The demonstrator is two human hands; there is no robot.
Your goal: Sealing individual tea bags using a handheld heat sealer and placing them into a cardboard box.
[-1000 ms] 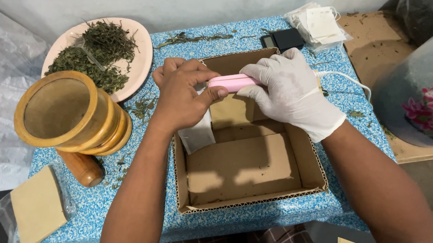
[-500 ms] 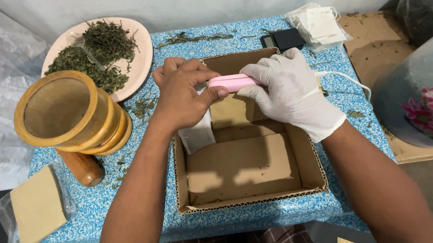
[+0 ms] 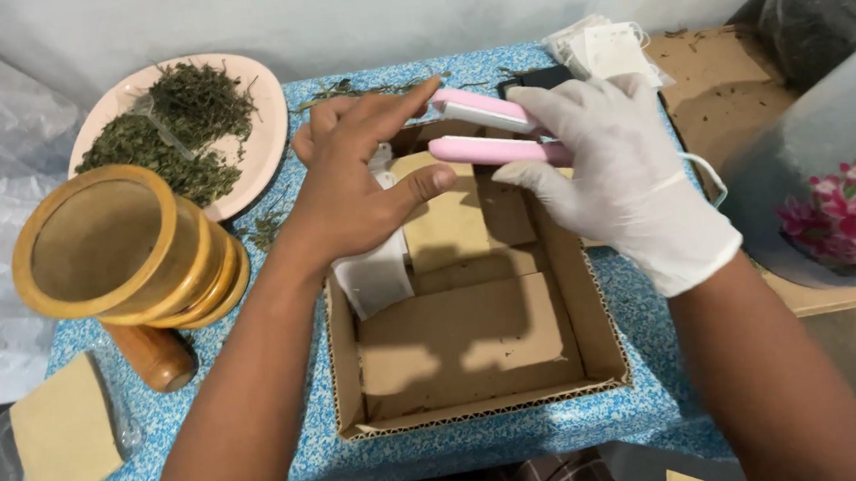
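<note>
**Sealer arms now apart, raised off the box**

Since the earlier frames the pink sealer point(image 3: 486, 133) went from clamped shut to sprung open, and it sits higher, over the far edge of the cardboard box point(image 3: 474, 352). The view also shifted slightly.

- Right hand point(image 3: 622, 174), white glove: wrapped around the sealer's back end, gripping it. Its two pink arms are spread, the upper one angled up to the left.
- Left hand point(image 3: 361, 190), bare: fingers loose and extended, not clenched. Index tip touches the upper arm's tip; thumb tip sits just at the lower arm's end. A small white pouch point(image 3: 376, 273) hangs below this hand, against the box's left wall; can't tell if the fingers actually pinch it, the top edge is hidden.
- White cord runs off the sealer behind the glove.
- Left of box: wooden mortar point(image 3: 117, 250) on its side, pestle point(image 3: 153, 354) beneath it, pink plate point(image 3: 252, 113) of dried green herbs behind.
- Far right corner: stack of white pouches point(image 3: 609, 46).
</note>
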